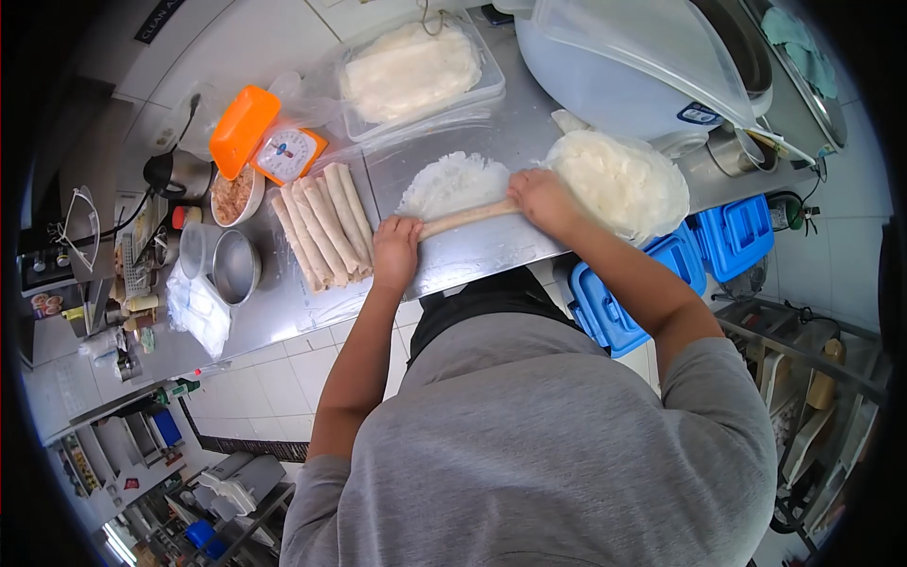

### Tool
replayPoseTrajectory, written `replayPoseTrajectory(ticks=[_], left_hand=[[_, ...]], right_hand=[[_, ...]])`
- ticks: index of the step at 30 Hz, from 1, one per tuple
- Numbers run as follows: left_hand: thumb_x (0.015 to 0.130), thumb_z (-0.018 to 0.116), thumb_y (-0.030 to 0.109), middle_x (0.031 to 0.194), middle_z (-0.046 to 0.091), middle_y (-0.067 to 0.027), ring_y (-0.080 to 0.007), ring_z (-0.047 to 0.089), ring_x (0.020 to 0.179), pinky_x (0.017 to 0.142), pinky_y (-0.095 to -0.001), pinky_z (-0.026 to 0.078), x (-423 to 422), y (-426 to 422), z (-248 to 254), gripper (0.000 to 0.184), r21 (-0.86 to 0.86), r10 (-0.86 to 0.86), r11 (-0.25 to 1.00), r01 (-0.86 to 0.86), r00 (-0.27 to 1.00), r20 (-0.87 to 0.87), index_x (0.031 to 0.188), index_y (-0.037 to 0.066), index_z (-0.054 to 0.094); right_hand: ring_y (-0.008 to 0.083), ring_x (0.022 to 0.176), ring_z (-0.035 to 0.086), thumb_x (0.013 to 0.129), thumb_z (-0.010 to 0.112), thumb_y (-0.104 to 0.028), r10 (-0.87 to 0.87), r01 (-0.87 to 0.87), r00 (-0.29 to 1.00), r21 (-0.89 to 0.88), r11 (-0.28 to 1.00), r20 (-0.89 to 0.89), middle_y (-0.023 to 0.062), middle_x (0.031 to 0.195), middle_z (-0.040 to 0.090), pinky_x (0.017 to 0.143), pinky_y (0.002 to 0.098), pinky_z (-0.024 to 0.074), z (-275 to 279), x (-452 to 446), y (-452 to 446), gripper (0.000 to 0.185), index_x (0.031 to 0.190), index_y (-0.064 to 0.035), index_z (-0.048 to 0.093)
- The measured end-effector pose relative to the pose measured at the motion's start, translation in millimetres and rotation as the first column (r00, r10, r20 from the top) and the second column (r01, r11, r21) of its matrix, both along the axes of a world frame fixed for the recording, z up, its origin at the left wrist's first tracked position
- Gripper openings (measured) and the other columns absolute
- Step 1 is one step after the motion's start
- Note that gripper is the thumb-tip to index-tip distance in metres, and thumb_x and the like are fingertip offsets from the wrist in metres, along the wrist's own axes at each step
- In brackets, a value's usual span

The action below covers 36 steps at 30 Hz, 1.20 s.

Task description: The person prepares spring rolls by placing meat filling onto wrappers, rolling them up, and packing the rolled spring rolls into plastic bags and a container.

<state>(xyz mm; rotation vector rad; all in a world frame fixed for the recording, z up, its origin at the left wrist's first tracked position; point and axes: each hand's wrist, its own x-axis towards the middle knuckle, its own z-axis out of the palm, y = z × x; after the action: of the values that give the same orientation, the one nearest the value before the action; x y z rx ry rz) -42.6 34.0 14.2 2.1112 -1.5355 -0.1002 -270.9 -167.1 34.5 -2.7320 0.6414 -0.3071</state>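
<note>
A long, thin uncooked spring roll (467,218) lies along the near side of the steel counter. My left hand (397,248) has its fingers closed over the left end, and my right hand (545,200) grips the right end. Just behind the roll, a thin whitish wrapper sheet (453,182) lies flat. Several finished spring rolls (326,225) are piled side by side left of my left hand. Close to my right hand is a round stack of pale wrappers (619,181).
An orange kitchen scale (288,153) and a bowl of minced filling (236,197) stand behind the rolls. Left of them is a metal bowl (236,267). A plastic tray (420,71) holds more white sheets. Large plastic tubs (605,76) fill the back right; blue lids (614,312) are below.
</note>
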Motion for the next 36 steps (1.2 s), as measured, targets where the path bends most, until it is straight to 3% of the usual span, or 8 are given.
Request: replayPoseTrajectory(ticks=[2,5,8,13,17,20,23,36], left_hand=[[0.092,0.057,0.023,0.092,0.060,-0.0107,-0.0320,0.056,0.094,0.084,-0.0431,0.041,-2,-1,0,0.017,0.029,0.022,0.999,-0.023,0.999,0.035,0.092,0.009,0.065],[0.091,0.057,0.025,0.093,0.060,-0.0088,-0.0301,0.056,0.096,0.086,-0.0422,0.039,-5,-2,3,0.016,0.075,0.060,0.995,-0.067,0.994,0.086,0.092,0.011,0.066],[0.091,0.057,0.025,0.094,0.060,-0.0073,-0.0287,0.056,0.097,0.086,-0.0415,0.039,-8,-2,3,0.016,0.077,0.076,0.993,-0.086,0.989,0.123,0.094,0.013,0.067],[0.087,0.061,0.019,0.098,0.059,-0.0072,-0.0290,0.054,0.098,0.087,-0.0403,0.040,-19,-10,13,0.017,-0.094,-0.050,0.993,0.074,0.971,0.232,0.101,0.011,0.068],[0.081,0.067,0.010,0.098,0.058,-0.0093,-0.0294,0.054,0.096,0.084,-0.0398,0.044,-40,-25,12,0.025,-0.153,-0.151,0.975,0.158,0.987,0.059,0.106,0.008,0.068],[0.081,0.066,0.008,0.097,0.058,-0.0095,-0.0293,0.055,0.094,0.083,-0.0396,0.045,-34,-27,6,0.026,-0.177,-0.180,0.965,0.193,0.980,0.088,0.107,0.006,0.067],[0.081,0.065,0.008,0.098,0.060,-0.0105,-0.0297,0.057,0.093,0.083,-0.0393,0.046,-27,-31,1,0.027,-0.204,-0.209,0.950,0.235,0.968,0.142,0.108,0.004,0.067],[0.090,0.061,0.020,0.103,0.063,-0.0145,-0.0344,0.056,0.101,0.091,-0.0439,0.043,5,-9,-3,0.018,-0.077,-0.086,0.994,0.077,0.988,-0.126,0.096,0.003,0.065]], right_hand=[[0.0281,0.098,0.055,0.083,0.056,-0.013,0.051,-0.043,0.997,-0.144,0.989,0.055,0.0111,0.097,0.061,0.082,0.0385,0.0432,5,0,2,0.014,0.095,-0.0066,0.060],[0.0272,0.099,0.055,0.081,0.056,-0.011,0.308,-0.270,0.930,-0.192,0.943,0.202,0.0090,0.100,0.061,0.086,0.0388,0.0426,7,6,20,0.019,0.099,-0.0074,0.060],[0.0271,0.099,0.055,0.081,0.058,-0.010,0.326,-0.295,0.905,-0.152,0.943,0.272,0.0073,0.101,0.061,0.087,0.0391,0.0434,-8,13,32,0.021,0.101,-0.0068,0.062],[0.0286,0.098,0.056,0.079,0.061,-0.013,0.241,-0.269,0.931,0.069,0.961,0.276,0.0089,0.097,0.063,0.086,0.0395,0.0449,-21,20,18,0.020,0.097,-0.0060,0.065],[0.0291,0.096,0.056,0.080,0.061,-0.012,0.170,-0.210,0.965,0.203,0.956,0.199,0.0103,0.092,0.063,0.087,0.0401,0.0446,-17,32,7,0.018,0.096,-0.0065,0.067],[0.0294,0.097,0.056,0.079,0.061,-0.011,0.191,-0.213,0.973,0.180,0.960,0.131,0.0102,0.096,0.063,0.087,0.0411,0.0442,-18,35,2,0.019,0.097,-0.0057,0.067],[0.0295,0.099,0.055,0.079,0.060,-0.010,0.283,-0.261,0.943,-0.137,0.955,0.176,0.0103,0.101,0.063,0.088,0.0398,0.0444,7,35,17,0.022,0.099,-0.0042,0.066],[0.0322,0.097,0.057,0.082,0.065,-0.012,0.088,-0.161,0.953,0.237,0.958,0.289,0.0110,0.098,0.065,0.087,0.0389,0.0465,-20,22,0,0.018,0.098,-0.0058,0.071]])
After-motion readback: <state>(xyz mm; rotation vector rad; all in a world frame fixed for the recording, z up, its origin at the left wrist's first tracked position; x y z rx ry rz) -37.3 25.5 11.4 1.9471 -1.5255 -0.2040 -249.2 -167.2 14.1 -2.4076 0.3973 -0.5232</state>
